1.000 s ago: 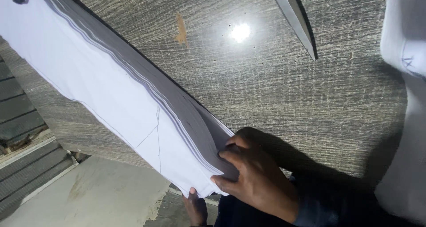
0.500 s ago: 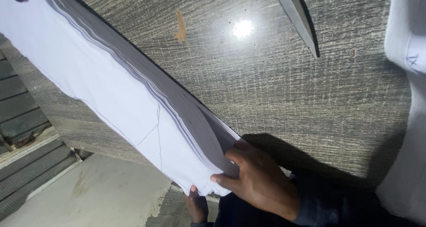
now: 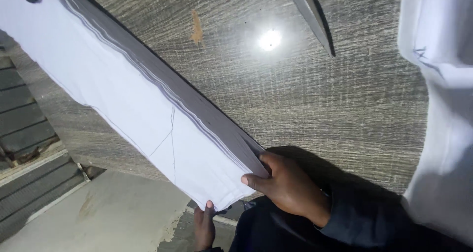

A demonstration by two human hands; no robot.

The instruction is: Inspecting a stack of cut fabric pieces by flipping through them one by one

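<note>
A long stack of white fabric pieces, with thin pencil lines drawn on the top sheet, lies diagonally across a grey wood-grain table. My right hand grips the stack's near end, thumb on the white top and fingers on its layered edge. My left hand holds the same end from below, only its fingers showing under the cloth.
Long metal scissors lie on the table at the top. More white cloth hangs along the right edge. To the left, beyond the table's edge, are a concrete floor and grey steps.
My right hand has slid slightly down and right along the stack's end. The view has shifted a little. The stack stays held.
</note>
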